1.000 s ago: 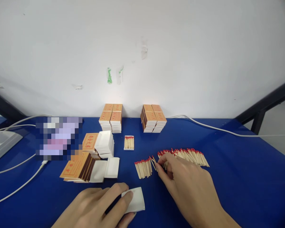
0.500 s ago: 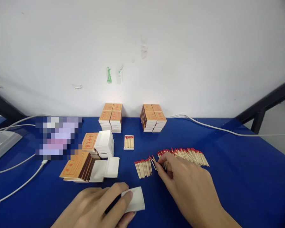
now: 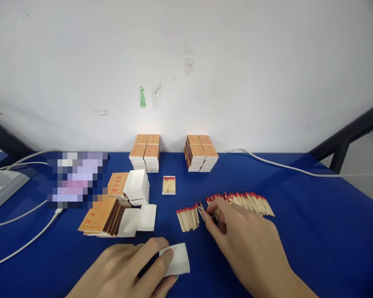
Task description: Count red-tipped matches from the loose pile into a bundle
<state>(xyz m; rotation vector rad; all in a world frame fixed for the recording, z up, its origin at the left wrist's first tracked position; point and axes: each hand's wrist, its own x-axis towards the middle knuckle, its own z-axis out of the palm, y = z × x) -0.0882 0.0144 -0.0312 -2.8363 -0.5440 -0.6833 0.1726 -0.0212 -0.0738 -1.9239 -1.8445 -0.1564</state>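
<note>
The left hand (image 3: 127,269) lies at the near edge of the blue worktop (image 3: 313,248), fingers (image 3: 161,258) curled loosely over a white tray (image 3: 178,259) and pressing on its left side; the tray's right half shows bare. The right hand (image 3: 245,240) reaches forward near the middle of the worktop, thumb and forefinger pinched together at the left end of a long row of matches (image 3: 248,202), red heads pointing to the far edge. Whether the fingers actually grip a match cannot be told, since the tips cover that spot. Just left of the hand lies a small bunch of matches (image 3: 188,218), apart from the long row, with one or two loose sticks between them.

Further back, near the middle, a filled tray (image 3: 169,185) stands open with its matches showing. Against the far edge two blocks of orange boxes are stacked: one block (image 3: 145,153) to the left, another (image 3: 201,154) to the right. Toward the left side a pile of white trays (image 3: 137,187) sits beside orange sleeves (image 3: 118,184), with more sleeves (image 3: 101,218) leaning nearer the near edge and two flat trays (image 3: 138,220) beside them. White cables (image 3: 25,244) run across the left side, and another cable (image 3: 282,166) runs along the far right edge.
</note>
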